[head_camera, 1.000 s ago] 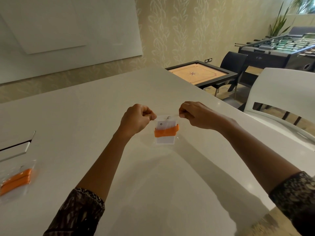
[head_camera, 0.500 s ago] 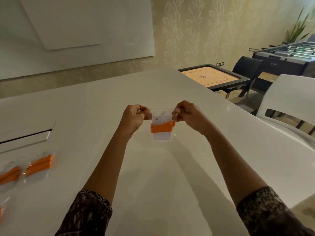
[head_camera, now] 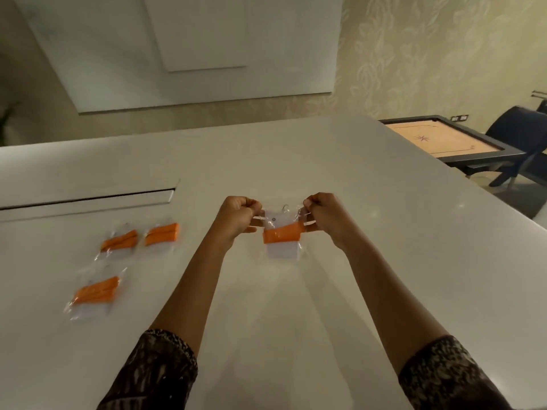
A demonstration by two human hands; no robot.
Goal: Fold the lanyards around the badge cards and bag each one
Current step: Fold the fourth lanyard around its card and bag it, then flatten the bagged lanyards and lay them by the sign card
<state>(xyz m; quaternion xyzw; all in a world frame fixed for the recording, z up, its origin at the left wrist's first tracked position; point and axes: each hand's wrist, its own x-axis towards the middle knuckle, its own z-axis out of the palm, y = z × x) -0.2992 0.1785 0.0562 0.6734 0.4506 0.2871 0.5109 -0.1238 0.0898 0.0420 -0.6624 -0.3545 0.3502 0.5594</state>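
- Hands sit closer together than a second ago; the view has swung left, so three bagged badges (head_camera: 120, 241) now show.
- Left hand (head_camera: 236, 216) pinches the top left corner of the clear bag (head_camera: 273, 216), fingers curled.
- Right hand (head_camera: 324, 216) pinches the top right corner.
- Inside the bag is the badge card (head_camera: 281, 250), with the orange lanyard (head_camera: 281, 235) wrapped round its middle.
- The bag hangs between the hands, mid table (head_camera: 296, 161); cannot tell if it touches.
- The bagged badges lie flat at left, well apart from the hands.

Left hand (head_camera: 236, 216) and right hand (head_camera: 324, 216): bare, forearms bare as well. Far back from the fingers (head_camera: 247, 204), near the elbows: dark brown-black speckled fabric left sleeve (head_camera: 154, 371), matching dark speckled fabric right sleeve (head_camera: 444, 377), loose cuffs, mottled print.
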